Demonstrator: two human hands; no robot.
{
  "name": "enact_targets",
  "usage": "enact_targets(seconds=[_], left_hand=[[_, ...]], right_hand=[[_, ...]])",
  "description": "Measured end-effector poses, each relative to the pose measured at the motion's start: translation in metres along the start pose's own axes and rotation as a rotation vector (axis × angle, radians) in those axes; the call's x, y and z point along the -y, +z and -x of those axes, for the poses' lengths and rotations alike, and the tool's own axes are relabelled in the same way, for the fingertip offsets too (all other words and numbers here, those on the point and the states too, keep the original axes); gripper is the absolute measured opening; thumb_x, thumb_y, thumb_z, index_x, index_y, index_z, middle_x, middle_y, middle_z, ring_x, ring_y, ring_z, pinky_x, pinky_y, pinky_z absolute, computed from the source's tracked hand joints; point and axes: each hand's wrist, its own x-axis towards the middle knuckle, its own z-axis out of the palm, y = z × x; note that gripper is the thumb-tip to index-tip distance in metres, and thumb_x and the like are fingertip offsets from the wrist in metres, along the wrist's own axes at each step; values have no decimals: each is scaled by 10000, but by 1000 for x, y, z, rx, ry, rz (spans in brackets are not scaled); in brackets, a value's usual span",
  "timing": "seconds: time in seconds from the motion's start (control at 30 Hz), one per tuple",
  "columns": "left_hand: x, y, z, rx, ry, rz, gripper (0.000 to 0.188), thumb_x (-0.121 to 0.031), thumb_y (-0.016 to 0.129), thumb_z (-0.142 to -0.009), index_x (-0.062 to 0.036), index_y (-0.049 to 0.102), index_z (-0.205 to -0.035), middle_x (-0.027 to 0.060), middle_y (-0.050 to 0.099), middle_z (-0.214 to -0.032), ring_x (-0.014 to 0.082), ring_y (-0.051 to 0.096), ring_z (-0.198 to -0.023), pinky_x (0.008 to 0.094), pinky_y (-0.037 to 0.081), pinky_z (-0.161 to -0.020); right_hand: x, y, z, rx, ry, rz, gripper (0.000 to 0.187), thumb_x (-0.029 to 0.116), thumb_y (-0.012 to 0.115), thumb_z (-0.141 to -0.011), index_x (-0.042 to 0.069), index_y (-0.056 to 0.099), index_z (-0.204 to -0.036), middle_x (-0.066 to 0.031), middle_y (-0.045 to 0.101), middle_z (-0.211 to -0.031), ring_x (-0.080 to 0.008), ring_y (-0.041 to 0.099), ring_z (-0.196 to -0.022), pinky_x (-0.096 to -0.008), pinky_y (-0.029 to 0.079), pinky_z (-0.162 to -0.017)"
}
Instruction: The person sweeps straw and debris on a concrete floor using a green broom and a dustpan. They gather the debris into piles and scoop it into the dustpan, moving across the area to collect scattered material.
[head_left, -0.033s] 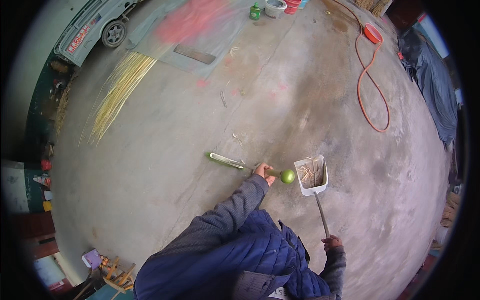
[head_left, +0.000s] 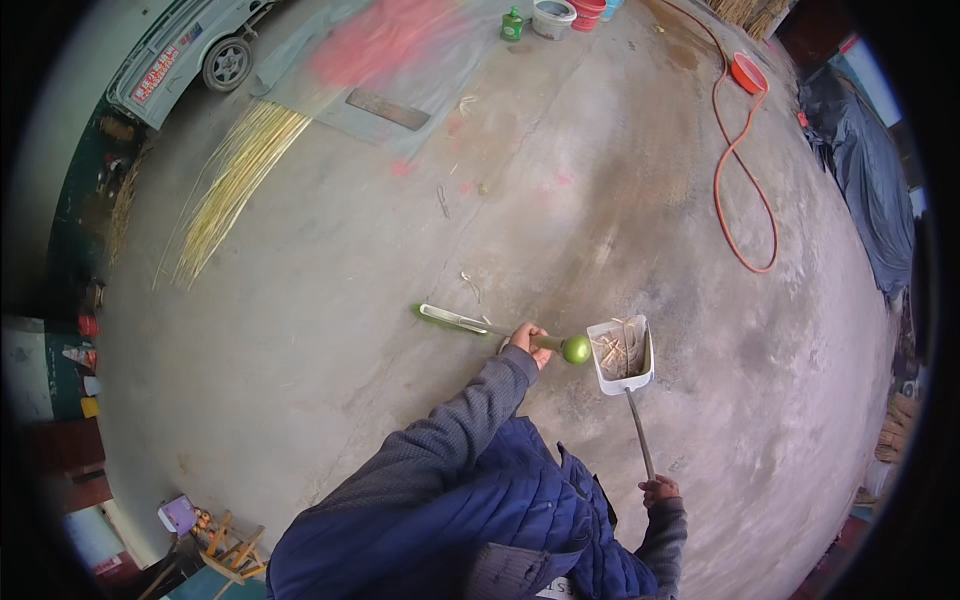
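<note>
My left hand [head_left: 528, 343] is closed around the handle of a broom [head_left: 455, 319] with a pale head and green bristles. The bristles point left, and the round green end of the handle sticks out to the right of my fingers. In my right hand [head_left: 659, 490], lower right, is the dark stick of a white long-handled dustpan [head_left: 641, 374]. Dirt and straw bits [head_left: 615, 350] lie inside the dustpan. Just beyond the broom, a few thin straw scraps [head_left: 471, 285] lie on the concrete floor.
Long straw stalks [head_left: 240, 190] lie at the left, beside a plastic sheet with a board [head_left: 388, 109] and blurred pink material. A vehicle [head_left: 190, 60] stands far left. An orange hose [head_left: 727, 200] runs from a red basin [head_left: 747, 73]. Buckets [head_left: 552, 18] stand at the back; a wooden stool [head_left: 235, 550] is lower left.
The view has shifted very slightly. Both hands keep their grip on the broom and the dustpan, and neither tool has clearly moved.
</note>
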Motion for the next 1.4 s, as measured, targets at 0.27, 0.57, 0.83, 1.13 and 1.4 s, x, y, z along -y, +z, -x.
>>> enact_targets(seconds=[0.27, 0.57, 0.83, 1.13, 1.4], left_hand=[[-62, 84, -37, 143, 10, -14, 176, -153, 479, -727, -139, 409, -566, -20, 461, -551, 119, 454, -459, 276, 394, -432], [-166, 150, -37, 13, 288, -54, 179, -131, 469, -723, -139, 400, -558, -19, 432, -511, 117, 461, -451, 272, 380, -427], [-244, 103, 12, 60, -78, -216, 251, -149, 450, -733, -147, 357, -500, -48, 393, -475, 115, 326, -380, 295, 257, -354], [-348, 95, 92, -556, 231, -1159, 159, -117, 506, -676, -29, 452, -798, 49, 465, -511, 160, 452, -390, 299, 354, -357], [-355, 22, 45, -742, -46, -1933, 393, -265, 564, -627, -4, 572, -921, 207, 600, -847, 314, 596, -806, 356, 476, -710]], right_hand=[[21, -3, 10, 45, 12, 21, 233, -1, 464, -741, -25, 464, -973, -130, 571, -673, -74, 380, -385, -209, 289, -299], [101, 20, -15, 113, -8, 125, 129, -10, 466, -726, 5, 493, -851, -127, 566, -657, -80, 381, -380, -216, 292, -298], [219, 53, -94, 240, 8, 208, 269, 5, 467, -753, -3, 425, -1019, -142, 575, -670, -88, 396, -394, -219, 297, -306], [270, 152, -50, 200, -7, 283, 210, -9, 487, -732, -11, 486, -942, -131, 570, -667, -95, 418, -413, -217, 297, -317], [288, 202, -2, 266, 105, 243, 81, 13, 536, -710, 13, 537, -792, -43, 487, -549, -82, 386, -370, -217, 281, -300]])
